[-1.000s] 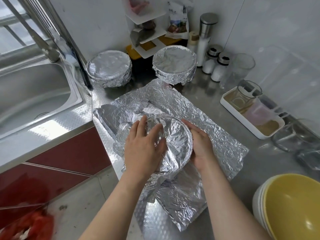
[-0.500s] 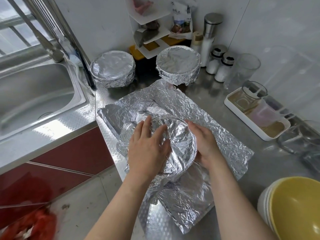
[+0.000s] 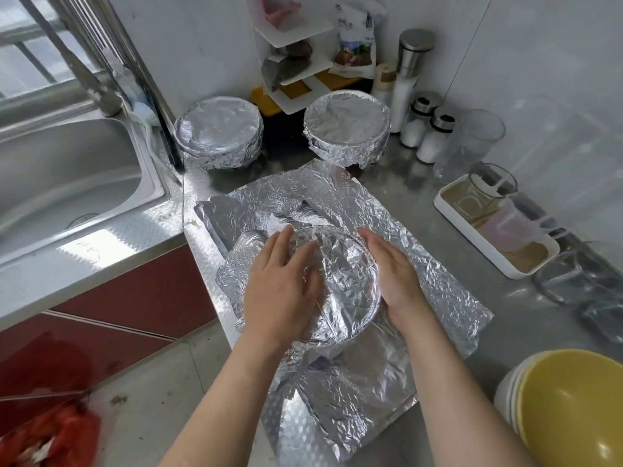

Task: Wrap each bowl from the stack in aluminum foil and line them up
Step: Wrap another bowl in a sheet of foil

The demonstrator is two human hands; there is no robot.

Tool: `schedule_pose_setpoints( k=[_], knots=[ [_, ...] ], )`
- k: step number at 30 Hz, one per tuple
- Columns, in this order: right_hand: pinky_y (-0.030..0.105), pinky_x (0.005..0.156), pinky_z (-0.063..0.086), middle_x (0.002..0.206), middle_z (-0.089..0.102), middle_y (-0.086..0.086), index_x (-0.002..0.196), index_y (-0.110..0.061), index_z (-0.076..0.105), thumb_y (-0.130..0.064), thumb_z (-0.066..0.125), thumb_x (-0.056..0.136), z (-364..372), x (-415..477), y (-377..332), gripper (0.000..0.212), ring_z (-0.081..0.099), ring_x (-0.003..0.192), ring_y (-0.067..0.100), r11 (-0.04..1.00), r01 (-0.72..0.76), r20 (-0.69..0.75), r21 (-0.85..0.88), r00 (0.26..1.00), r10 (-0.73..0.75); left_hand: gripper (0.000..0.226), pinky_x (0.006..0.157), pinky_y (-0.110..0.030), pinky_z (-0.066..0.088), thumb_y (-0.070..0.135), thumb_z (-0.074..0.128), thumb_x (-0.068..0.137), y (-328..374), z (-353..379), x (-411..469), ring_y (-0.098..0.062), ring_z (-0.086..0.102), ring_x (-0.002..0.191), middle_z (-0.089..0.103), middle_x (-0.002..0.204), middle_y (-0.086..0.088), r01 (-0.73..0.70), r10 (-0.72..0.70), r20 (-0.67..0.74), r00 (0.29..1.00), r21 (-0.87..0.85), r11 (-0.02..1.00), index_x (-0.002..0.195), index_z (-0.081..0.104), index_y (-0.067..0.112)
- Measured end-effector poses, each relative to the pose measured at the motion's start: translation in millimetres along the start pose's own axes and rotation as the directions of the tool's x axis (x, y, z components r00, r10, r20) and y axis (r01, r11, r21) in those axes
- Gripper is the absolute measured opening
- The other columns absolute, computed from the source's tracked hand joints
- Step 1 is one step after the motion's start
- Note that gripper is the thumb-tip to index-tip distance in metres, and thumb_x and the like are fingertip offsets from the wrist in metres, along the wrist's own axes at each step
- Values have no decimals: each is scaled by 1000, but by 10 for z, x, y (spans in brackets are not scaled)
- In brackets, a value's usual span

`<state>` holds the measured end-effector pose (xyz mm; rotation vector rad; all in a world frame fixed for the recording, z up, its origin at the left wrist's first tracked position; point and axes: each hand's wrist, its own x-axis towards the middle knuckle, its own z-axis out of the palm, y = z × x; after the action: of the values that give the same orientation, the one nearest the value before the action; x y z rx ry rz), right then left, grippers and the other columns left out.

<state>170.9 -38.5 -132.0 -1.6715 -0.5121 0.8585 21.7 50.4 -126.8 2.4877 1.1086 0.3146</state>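
A bowl covered in foil sits on a crumpled sheet of aluminum foil near the counter's front edge. My left hand lies flat on the bowl's left side, fingers straight, pressing the foil down. My right hand presses with straight fingers against the bowl's right rim. Two foil-wrapped bowls stand at the back, one on the left and one on the right. A stack of bare bowls, yellow inside, is at the lower right.
A steel sink lies to the left. Salt shakers, a tall steel bottle, a glass and a white tray with cups crowd the back right. A white corner shelf stands behind the wrapped bowls.
My right hand has opened out from cupping the bowl's side to lying straight along its rim. My left hand stays pressed on the foil.
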Motion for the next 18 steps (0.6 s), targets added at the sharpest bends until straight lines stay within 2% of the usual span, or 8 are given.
schedule_pose_setpoints(
  k=[4, 7, 9, 10, 12, 14, 16, 18],
  knots=[
    [28, 113, 25, 148, 43, -9, 141, -23, 47, -44, 33, 103, -78, 98, -92, 45, 39, 133, 5, 996, -78, 1, -33, 997, 78, 39, 116, -38, 22, 25, 51, 99, -22, -9, -27, -24, 25, 144, 36, 155, -3, 129, -156, -150, 976, -174, 976, 137, 54, 24],
    [32, 109, 28, 138, 47, -11, 135, -21, 54, -43, 31, 104, -6, 120, -163, 44, 42, 127, 8, 989, -84, 59, -124, 994, 92, 42, 117, -32, 17, 25, 48, 100, 27, 44, -92, -22, 23, 145, 31, 157, -2, 167, -199, -120, 973, -237, 957, 142, 48, 23],
    [33, 94, 45, 105, 58, -6, 110, -13, 64, -41, 33, 104, 74, 105, -171, 42, 53, 95, 8, 983, -81, 42, -168, 995, 89, 42, 119, -34, 17, 26, 47, 100, 58, 55, -106, -18, 24, 145, 31, 157, 0, 167, -208, -109, 972, -305, 938, 142, 47, 24],
    [28, 76, 48, 79, 54, -4, 87, -11, 61, -39, 35, 104, 102, 87, -174, 42, 50, 70, 9, 983, -84, 9, -162, 996, 86, 41, 120, -36, 19, 26, 47, 101, 67, 36, -99, -16, 25, 144, 33, 156, 2, 163, -216, -114, 970, -353, 921, 141, 49, 24],
    [25, 56, 38, 55, 32, -5, 70, -9, 52, -36, 40, 103, 126, 26, -171, 44, 31, 49, 10, 986, -104, -73, -132, 993, 95, 38, 119, -38, 23, 25, 47, 102, 49, -14, -79, -11, 28, 143, 35, 154, 5, 147, -220, -123, 968, -436, 888, 139, 51, 24],
    [32, 55, 38, 50, 28, -9, 72, -4, 54, -34, 42, 103, 147, -81, -156, 44, 28, 46, 11, 987, -130, -146, -91, 982, 116, 39, 118, -37, 26, 29, 43, 101, 20, -89, -56, -8, 30, 142, 37, 153, 7, 113, -201, -128, 971, -494, 862, 138, 52, 22],
    [41, 58, 43, 45, 27, -11, 89, 6, 57, -34, 42, 103, 169, -232, -147, 44, 30, 50, 15, 989, -146, -224, -37, 965, 134, 46, 118, -31, 25, 32, 38, 98, 10, -177, -6, -4, 30, 141, 38, 152, 9, 47, -130, -124, 984, -519, 854, 141, 51, 20],
    [36, 61, 40, 44, 28, -11, 101, 8, 54, -33, 42, 103, 171, -368, -135, 43, 30, 52, 16, 990, -136, -327, 40, 934, 141, 47, 116, -25, 23, 28, 38, 98, 13, -240, 78, -4, 30, 141, 38, 153, 9, -28, -23, -101, 995, -475, 880, 143, 48, 20]
  ],
)
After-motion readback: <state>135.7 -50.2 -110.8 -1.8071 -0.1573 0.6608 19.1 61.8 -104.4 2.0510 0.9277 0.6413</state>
